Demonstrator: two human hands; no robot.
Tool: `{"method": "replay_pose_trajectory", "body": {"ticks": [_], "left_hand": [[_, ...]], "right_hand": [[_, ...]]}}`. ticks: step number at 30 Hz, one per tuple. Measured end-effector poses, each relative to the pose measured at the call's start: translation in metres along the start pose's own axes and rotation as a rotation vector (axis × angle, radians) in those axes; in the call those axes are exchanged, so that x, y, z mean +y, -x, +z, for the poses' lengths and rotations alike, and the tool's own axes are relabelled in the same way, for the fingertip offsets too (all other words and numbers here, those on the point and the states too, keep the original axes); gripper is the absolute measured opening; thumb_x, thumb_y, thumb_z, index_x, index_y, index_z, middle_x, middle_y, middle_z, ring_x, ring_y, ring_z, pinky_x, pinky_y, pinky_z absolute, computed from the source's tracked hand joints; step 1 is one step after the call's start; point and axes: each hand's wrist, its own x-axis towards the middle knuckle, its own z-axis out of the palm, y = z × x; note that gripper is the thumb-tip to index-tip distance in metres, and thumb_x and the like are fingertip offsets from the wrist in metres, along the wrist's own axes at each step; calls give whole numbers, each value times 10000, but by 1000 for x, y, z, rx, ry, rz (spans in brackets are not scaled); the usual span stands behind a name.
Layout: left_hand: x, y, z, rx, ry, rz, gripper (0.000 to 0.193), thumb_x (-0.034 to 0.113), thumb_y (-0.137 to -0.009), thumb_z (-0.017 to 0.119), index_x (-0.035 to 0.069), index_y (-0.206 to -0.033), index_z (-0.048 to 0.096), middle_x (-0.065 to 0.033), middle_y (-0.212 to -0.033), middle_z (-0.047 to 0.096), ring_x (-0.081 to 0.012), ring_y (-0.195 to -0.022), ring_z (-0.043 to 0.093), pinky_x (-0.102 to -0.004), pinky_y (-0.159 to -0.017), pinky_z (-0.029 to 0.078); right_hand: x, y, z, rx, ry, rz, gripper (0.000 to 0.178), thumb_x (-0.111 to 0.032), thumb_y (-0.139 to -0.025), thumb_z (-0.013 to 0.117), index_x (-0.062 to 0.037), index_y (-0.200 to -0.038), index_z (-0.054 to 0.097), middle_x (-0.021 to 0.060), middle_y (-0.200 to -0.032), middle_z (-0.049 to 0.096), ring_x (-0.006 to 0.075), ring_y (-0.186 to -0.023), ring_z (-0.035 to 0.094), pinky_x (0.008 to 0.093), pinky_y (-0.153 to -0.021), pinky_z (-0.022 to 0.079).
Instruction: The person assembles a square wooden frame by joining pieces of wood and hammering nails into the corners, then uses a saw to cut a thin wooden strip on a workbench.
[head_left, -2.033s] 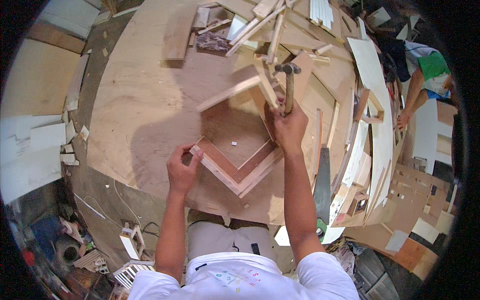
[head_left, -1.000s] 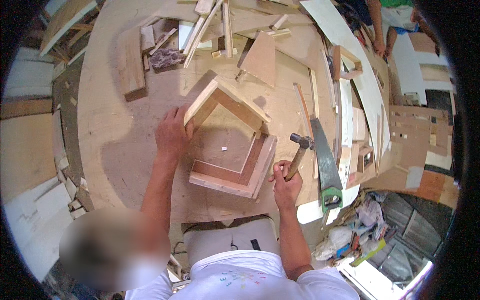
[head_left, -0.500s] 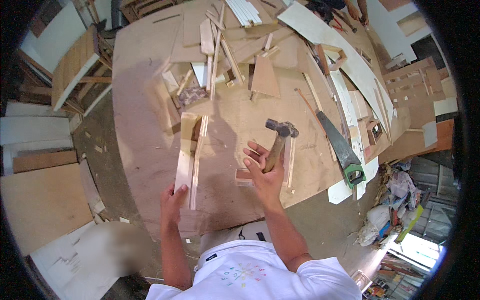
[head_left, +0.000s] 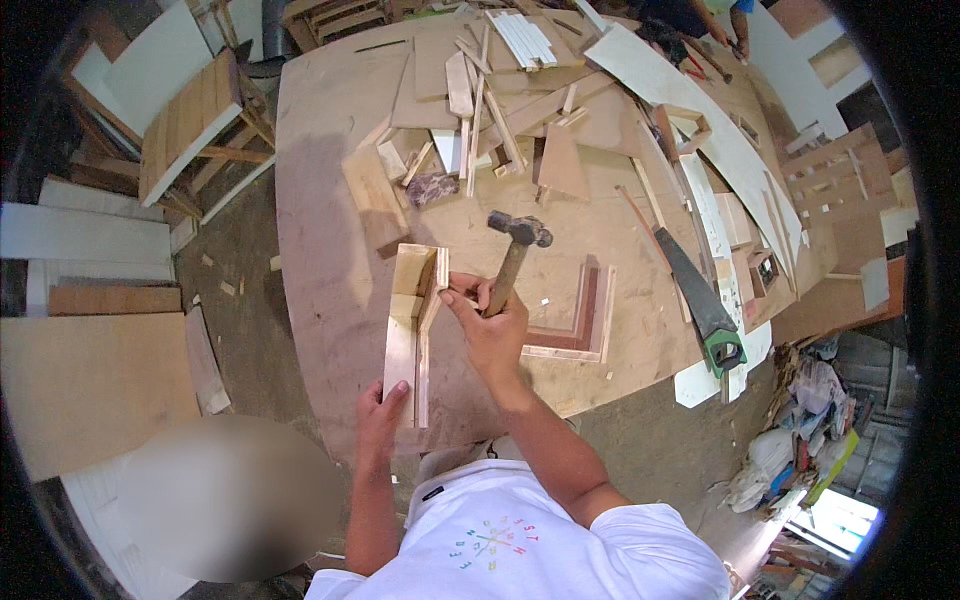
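My left hand (head_left: pixel 380 420) is closed around the lower end of an angled wooden frame piece (head_left: pixel 402 340), made of pale joined boards and standing on edge at the table's near side. My right hand (head_left: pixel 490 335) is closed on the wooden handle of a hammer (head_left: pixel 511 262), whose dark metal head points up and away from me. The thumb and fingertips of that same hand reach the right edge of the frame piece near its upper end. Whether they pinch something small there, I cannot make out. Right of my right hand lies an L-shaped wooden frame (head_left: pixel 602 335) with a brown inner face.
A handsaw (head_left: pixel 693 288) with a green handle lies at the right. Wood offcuts (head_left: pixel 470 100) are heaped across the far part of the wooden table (head_left: pixel 330 330). Long white boards (head_left: pixel 690 110) run along the far right. Another person's hand (head_left: pixel 738 45) shows at the top right.
My right hand, still with the hammer, has moved left until its fingers meet the frame piece. Its fingers, spread before, have drawn in. The whole view has shifted slightly.
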Motion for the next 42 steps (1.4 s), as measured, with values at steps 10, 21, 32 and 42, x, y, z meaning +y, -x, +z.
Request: {"method": "replay_pose_trajectory", "body": {"ticks": [10,21,32,42], "left_hand": [[-36,-11,61,296,-121,-56,394,206,-980,632,-69,-1248,544,-202,-1147,634,-284,-1053,629,-396,-940,482],[-93,-37,103,300,-433,254,731,287,-905,746,-73,-1404,353,-262,-1341,442,-421,-1255,466,-501,-1090,357],[11,-105,75,-396,-1135,1274,374,264,-1001,577,31,-1283,655,-166,-1369,575,-356,-1315,503,-455,-1089,397],[-12,-116,84,-422,-1274,1182,243,243,-976,581,37,-936,703,-134,-957,659,-340,-1016,608,-499,-893,484]], "right_hand": [[78,-20,-45,-35,353,115,380,-124,-912,786,-49,-759,446,149,-1035,729,130,-846,698,280,-701,541],[99,103,-143,-287,859,260,496,-514,-1026,535,-23,-986,588,155,-739,654,349,-738,695,452,-713,520],[140,204,-141,-56,575,330,586,-392,-1080,467,-77,-1567,388,21,-701,584,108,-576,528,295,-570,480],[179,229,-67,315,342,382,559,-276,-1111,446,-152,-1632,286,20,-753,594,57,-558,481,247,-497,430]]}}
